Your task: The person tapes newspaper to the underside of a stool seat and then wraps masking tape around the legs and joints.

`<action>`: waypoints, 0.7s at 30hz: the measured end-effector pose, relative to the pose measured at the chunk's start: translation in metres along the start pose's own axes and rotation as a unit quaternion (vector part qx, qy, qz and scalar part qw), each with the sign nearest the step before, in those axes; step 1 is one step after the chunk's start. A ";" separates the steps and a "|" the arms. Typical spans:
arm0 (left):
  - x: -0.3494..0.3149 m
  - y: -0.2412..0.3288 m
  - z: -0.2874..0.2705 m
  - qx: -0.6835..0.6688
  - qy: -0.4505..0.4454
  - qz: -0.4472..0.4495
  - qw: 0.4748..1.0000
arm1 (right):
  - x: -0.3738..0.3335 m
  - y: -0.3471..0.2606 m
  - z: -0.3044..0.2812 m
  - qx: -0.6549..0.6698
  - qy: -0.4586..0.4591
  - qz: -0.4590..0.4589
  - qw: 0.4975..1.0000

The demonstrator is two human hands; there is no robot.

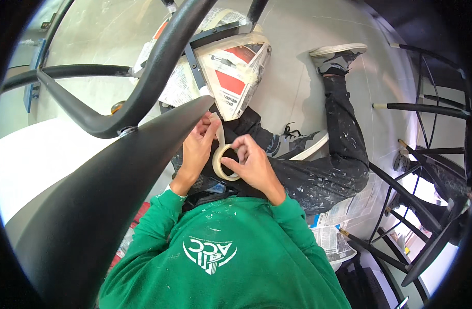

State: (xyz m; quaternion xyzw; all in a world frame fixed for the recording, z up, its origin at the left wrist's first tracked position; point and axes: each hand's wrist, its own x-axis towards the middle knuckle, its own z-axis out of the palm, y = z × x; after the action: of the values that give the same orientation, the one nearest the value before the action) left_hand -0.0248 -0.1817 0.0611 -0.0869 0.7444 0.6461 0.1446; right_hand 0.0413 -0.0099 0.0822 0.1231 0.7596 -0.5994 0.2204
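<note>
A roll of cream masking tape (pixel 216 164) is held over my lap by my right hand (pixel 254 164), its thumb and fingers closed on the ring. A short strip of tape (pixel 219 133) runs up from the roll to my left hand (pixel 195 150), where the fingertips pinch the free end. My left fingers are close beside the tip of a broad black curved chair part (pixel 138 170), which partly hides them; I cannot tell if they touch it. Just beyond my hands, newspaper wrapping (pixel 230 77) covers a pointed section of the black frame and is edged with tape.
Black tubular chair legs (pixel 86 71) rise at the upper left. More dark chairs (pixel 426 108) with pale leg tips stand along the right. My paint-spotted leg (pixel 328 180) is bent on the floor, near spread newspaper (pixel 335 242). Another person's dark-clothed legs (pixel 426 175) show far right.
</note>
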 end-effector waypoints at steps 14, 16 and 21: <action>-0.016 0.000 0.007 0.033 -0.047 0.088 0.994 | 0.056 -0.006 0.007 0.039 0.146 -0.234 0.961; -0.026 0.006 0.011 0.059 -0.033 0.117 0.991 | 0.046 -0.012 0.009 0.030 0.166 -0.252 0.953; -0.032 0.001 -0.004 0.173 -0.055 0.128 0.975 | 0.023 -0.016 0.004 0.042 0.171 -0.277 0.945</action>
State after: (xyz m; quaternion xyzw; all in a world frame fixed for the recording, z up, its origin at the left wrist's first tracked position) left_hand 0.0050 -0.1871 0.0734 0.0707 0.8406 0.5248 0.1139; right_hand 0.0149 -0.0191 0.0838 0.0175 0.7643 -0.6379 -0.0926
